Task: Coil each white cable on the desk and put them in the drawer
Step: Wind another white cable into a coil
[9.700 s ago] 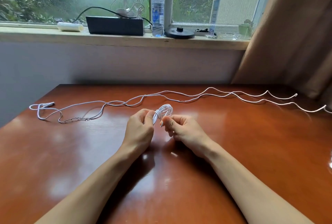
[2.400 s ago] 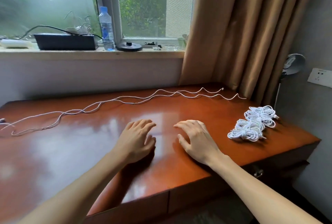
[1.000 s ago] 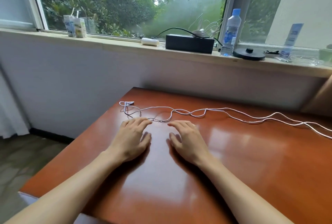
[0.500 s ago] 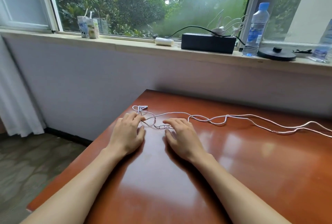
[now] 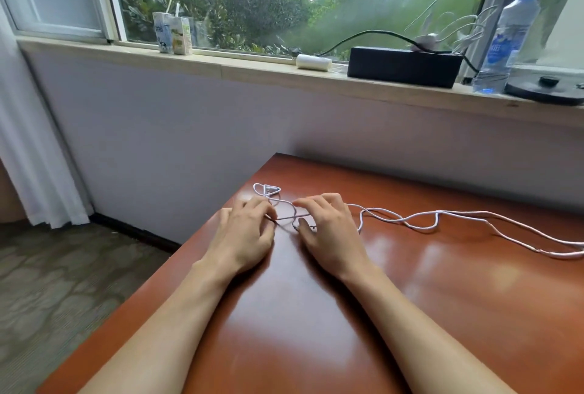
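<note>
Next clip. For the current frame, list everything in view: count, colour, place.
white cable: one, white, lying loose across the desk
desk: one, reddish-brown, lower frame
windowsill: one, pale, behind the desk
drink cartons: two, white and green, left on the windowsill
roll: one, white, lying on the windowsill
box: one, black, on the windowsill
thin cords: several, white, on top of the box
bottle: one, clear with blue cap, right of the box
disc: one, black, far right
curtain: one, white, far left
left hand: on the cable's near end, grip unclear
right hand: on the cable, grip unclear
</note>
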`<state>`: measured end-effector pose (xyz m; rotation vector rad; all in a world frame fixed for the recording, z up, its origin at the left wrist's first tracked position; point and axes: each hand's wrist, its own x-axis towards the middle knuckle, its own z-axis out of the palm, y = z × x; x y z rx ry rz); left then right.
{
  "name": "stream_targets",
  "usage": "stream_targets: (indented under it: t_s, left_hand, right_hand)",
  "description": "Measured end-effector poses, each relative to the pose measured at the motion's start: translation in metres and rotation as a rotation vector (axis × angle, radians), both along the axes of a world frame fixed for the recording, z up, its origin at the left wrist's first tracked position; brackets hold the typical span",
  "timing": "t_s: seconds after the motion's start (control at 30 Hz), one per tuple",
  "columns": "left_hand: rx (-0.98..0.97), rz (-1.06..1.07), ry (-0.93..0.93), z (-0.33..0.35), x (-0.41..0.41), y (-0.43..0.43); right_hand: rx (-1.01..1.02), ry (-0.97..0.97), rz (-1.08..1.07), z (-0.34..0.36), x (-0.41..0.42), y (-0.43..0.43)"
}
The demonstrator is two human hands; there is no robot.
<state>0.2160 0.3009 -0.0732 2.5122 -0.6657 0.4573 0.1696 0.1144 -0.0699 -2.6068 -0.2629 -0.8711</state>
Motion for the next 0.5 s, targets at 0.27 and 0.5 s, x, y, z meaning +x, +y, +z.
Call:
stream_targets:
  t_s: [0.27, 0.5]
  left_hand:
    - [-0.027, 0.002, 0.017, 0.001, 0.0, 0.0]
    - [-0.063, -0.018, 0.02, 0.005, -0.004, 0.003]
  right_hand:
    - [0.038, 0.028, 0.014, -0.001, -0.003, -0.004]
    - [0.13, -0.049, -0.021, 0.004, -0.018, -0.004]
